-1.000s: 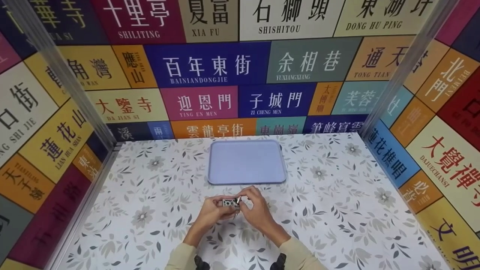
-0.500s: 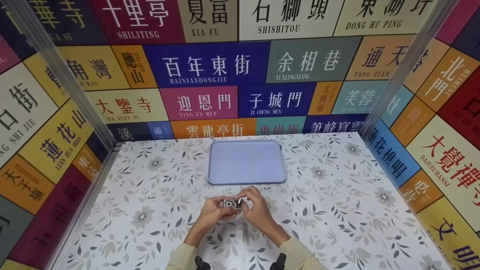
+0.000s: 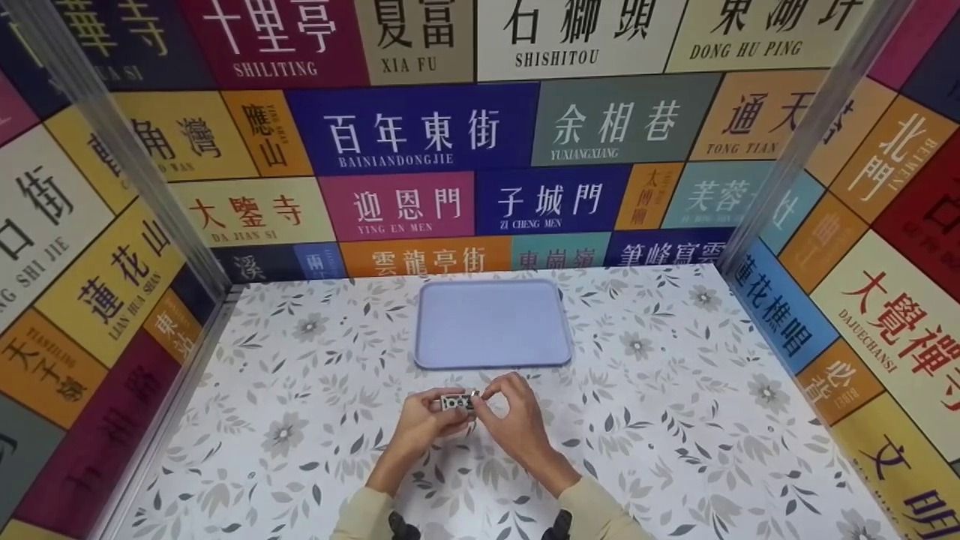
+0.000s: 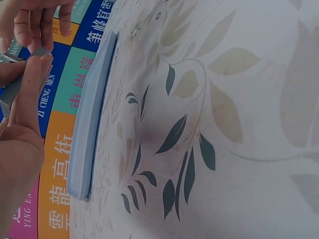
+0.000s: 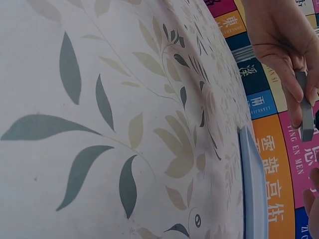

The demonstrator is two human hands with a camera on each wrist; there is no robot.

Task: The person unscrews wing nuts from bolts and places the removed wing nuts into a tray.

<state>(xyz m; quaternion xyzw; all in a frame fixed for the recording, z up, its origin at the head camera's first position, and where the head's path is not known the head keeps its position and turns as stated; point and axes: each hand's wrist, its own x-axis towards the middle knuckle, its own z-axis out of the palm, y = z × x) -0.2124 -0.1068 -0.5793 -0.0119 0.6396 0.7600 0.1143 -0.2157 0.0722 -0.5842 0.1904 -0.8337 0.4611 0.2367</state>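
A small grey rectangular piece with a pale face and dark round marks is held up between both hands over the table. My left hand grips it at its left end, thumb below and fingers behind. At its right end is a shiny metal part, which the thumb and index finger of my right hand pinch. In the left wrist view the piece shows a plain grey side between the left fingers. The right wrist view shows its grey edge; the right hand is mostly cut off there.
Just beyond the hands lies a light purple tray with a raised rim. A floral-patterned cloth covers the table. Walls of coloured sign panels enclose the back and both sides, with metal posts at the corners.
The piece has shifted slightly left and up with the left hand. The shiny metal part stands at a different angle, and the gap between right thumb and index finger looks wider.
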